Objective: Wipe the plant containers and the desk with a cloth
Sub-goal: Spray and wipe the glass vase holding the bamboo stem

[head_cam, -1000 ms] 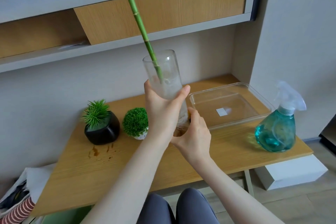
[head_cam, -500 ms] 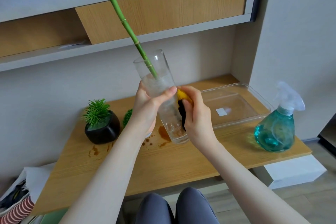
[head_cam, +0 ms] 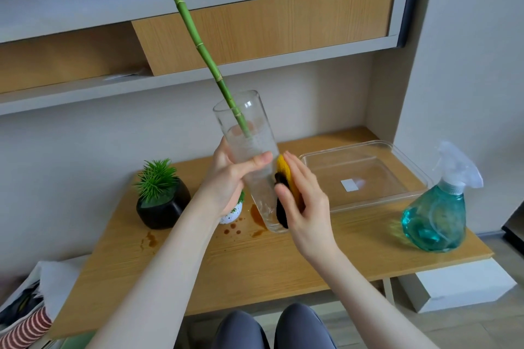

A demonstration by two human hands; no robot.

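My left hand (head_cam: 226, 178) grips a tall clear glass vase (head_cam: 249, 133) held tilted above the wooden desk (head_cam: 255, 263). A green bamboo stalk (head_cam: 195, 37) leans out of the vase to the upper left. My right hand (head_cam: 303, 201) holds a yellow and black cloth (head_cam: 283, 178) against the vase's right side, thumb and fingers curled around it. A black pot with a spiky green plant (head_cam: 161, 198) stands at the desk's left. A small white speckled pot (head_cam: 234, 212) is mostly hidden behind my left wrist. Brown stains (head_cam: 235, 231) spot the desk under the vase.
A clear plastic tray (head_cam: 365, 178) lies at the desk's back right. A teal spray bottle (head_cam: 436, 212) stands near the right front corner. Shelves and a cabinet (head_cam: 255, 28) hang above. A bag with striped fabric (head_cam: 25, 317) sits on the floor at left.
The vase has been lifted clear and tilted further left, uncovering the stains. My right hand came up from the vase's base and now has the cloth on the vase's side.
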